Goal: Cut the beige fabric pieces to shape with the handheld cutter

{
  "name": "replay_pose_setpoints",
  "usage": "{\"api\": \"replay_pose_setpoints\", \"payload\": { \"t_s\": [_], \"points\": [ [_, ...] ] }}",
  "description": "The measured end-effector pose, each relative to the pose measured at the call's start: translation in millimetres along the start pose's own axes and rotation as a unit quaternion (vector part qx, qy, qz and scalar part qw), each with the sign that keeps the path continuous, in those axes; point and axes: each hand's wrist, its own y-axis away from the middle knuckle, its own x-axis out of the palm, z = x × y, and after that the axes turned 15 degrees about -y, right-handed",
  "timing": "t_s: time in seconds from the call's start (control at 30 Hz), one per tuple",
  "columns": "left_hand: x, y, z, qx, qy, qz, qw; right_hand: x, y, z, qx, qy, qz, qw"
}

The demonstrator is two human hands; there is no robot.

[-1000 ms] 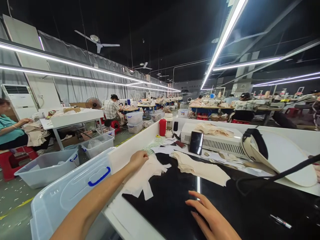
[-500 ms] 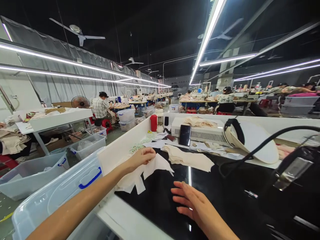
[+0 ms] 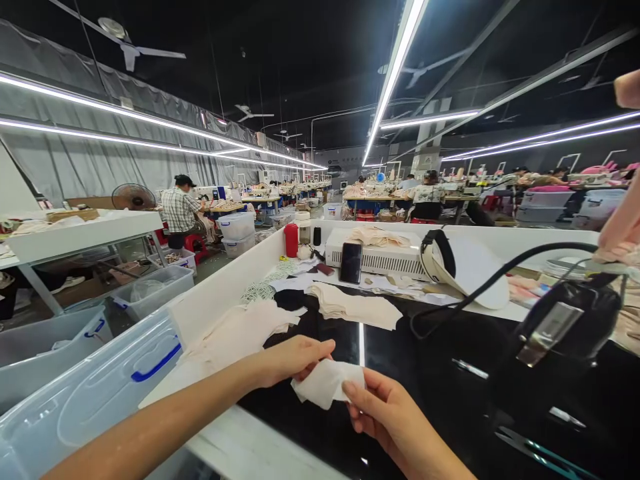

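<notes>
Two bare hands meet over a glossy black worktop (image 3: pixel 450 347) on a garment factory floor, sharing one small white cloth piece (image 3: pixel 327 385). The left hand (image 3: pixel 293 358) pinches the piece's upper left edge between thumb and curled fingers; the right hand (image 3: pixel 387 417) grips its right edge, thumb on top and fingers folded beneath. The piece hangs just above the worktop's near edge, slightly crumpled between the two grips.

To the left of the hands lies a loose pile of white cutouts (image 3: pixel 235 333), spilling toward the white side wall (image 3: pixel 225 283) of the bench. Beyond them sits a folded cream stack (image 3: pixel 353 307) (well apart from the held piece). Farther back stand a red bottle (image 3: pixel 291 240), a dark phone (image 3: pixel 351 262) propped against a white vented box (image 3: pixel 385 257), and a cream visor (image 3: pixel 465 267) with a black band. A black cable (image 3: pixel 500 273) arcs to a dark iron (image 3: pixel 570 320) at the right. Clear bins (image 3: pixel 100 393) with blue handles line the aisle at left, where a seated person in a checked shirt (image 3: pixel 177 210) works at a distant table.
</notes>
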Motion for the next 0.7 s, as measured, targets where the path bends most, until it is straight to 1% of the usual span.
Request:
{"api": "replay_pose_setpoints", "payload": {
  "t_s": [0.1,0.23,0.4,0.53,0.7],
  "points": [
    [4.5,0.6,1.1,-0.032,0.018,0.031,0.999,0.5,2.4,-1.2,-0.001,0.018,0.002,1.000],
    [7.2,0.3,-2.7,-0.040,0.068,0.030,0.996,-1.7,3.3,-3.5,-0.007,0.050,0.000,0.999],
    [8.9,-0.7,-3.5,-0.035,0.107,0.003,0.994,-5.6,4.6,-3.8,-0.005,0.065,0.000,0.998],
    [11.1,0.3,-1.4,-0.031,0.106,-0.027,0.994,-6.4,6.4,-5.2,0.005,0.064,0.003,0.998],
    [11.8,-0.2,-2.5,0.001,0.091,-0.077,0.993,-8.6,10.1,-3.6,0.027,0.046,0.002,0.999]
  ]
}}
